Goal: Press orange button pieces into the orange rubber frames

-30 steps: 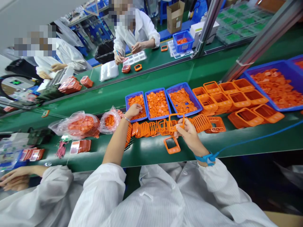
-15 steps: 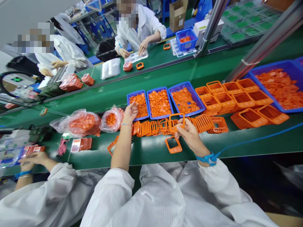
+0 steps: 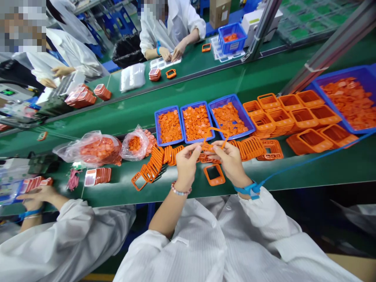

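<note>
My right hand [image 3: 232, 159] is closed on an orange plastic frame [image 3: 219, 129], thumb and fingers pinching its lower side, with the frame tilted above the bench. Meeting it from the left, my left hand [image 3: 187, 159] is pinched closed at the frame's lower left corner. Whatever lies between those left fingertips is too small and covered to make out. Just below the hands, another orange frame [image 3: 214, 174] lies flat on the green bench. A row of leaning orange frames [image 3: 248, 150] runs behind my hands and is partly hidden by them.
Blue bins of small orange parts [image 3: 169, 125] stand behind the row. Stacked orange frames [image 3: 302, 120] and a larger blue bin [image 3: 345, 126] are at right. Plastic bags of orange parts [image 3: 101, 150] lie left, near a co-worker's hands [image 3: 39, 196]. A blue cord [image 3: 305, 157] trails from my right wrist.
My left hand has come from over the left blue bin to the frame in my right hand. The held frame has tilted. My right hand has shifted slightly left.
</note>
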`<state>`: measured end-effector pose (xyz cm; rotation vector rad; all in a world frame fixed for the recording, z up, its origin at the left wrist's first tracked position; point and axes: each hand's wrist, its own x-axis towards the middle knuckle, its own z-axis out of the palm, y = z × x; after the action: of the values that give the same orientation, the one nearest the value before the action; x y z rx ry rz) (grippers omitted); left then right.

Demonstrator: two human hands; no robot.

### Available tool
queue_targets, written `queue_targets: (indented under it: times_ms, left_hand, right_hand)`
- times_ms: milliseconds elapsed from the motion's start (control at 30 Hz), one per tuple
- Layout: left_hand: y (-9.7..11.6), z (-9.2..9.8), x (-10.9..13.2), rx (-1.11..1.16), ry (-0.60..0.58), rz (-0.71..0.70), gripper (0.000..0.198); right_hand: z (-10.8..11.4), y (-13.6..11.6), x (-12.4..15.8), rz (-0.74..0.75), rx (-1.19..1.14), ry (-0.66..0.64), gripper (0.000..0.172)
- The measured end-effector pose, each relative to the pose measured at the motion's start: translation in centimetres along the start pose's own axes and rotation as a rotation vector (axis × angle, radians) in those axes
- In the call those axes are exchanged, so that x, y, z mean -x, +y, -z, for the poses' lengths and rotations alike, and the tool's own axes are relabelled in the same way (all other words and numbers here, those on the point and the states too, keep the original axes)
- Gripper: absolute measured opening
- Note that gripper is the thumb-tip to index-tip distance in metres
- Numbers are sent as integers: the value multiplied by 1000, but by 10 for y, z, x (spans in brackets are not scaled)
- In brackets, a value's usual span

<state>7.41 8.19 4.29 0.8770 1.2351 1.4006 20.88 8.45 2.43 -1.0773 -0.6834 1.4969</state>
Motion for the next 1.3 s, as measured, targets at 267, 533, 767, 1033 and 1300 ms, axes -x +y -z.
queue_targets:
  times_ms: [267,533,767,1033,1300]
  left_hand:
    - [-19,-15,16,77,204,-107,19]
    - [-20,-23,23,120,59,37,43]
    - [-16,-20,19,219,-3,166,43]
    - [18,0,22,285,-201,306,35]
    - [19,5,52,44,-186,-35,47]
  right_hand:
    - [-13,-3,18,28,-27,-42,39]
    - [-19,-8,31,168,108,-63,30]
    - [-14,-5,34,180,199,-58,28]
    - [-2,-42,34,-161,-80,-259,52]
    - [-12,-58,53,-201,-93,-303,61]
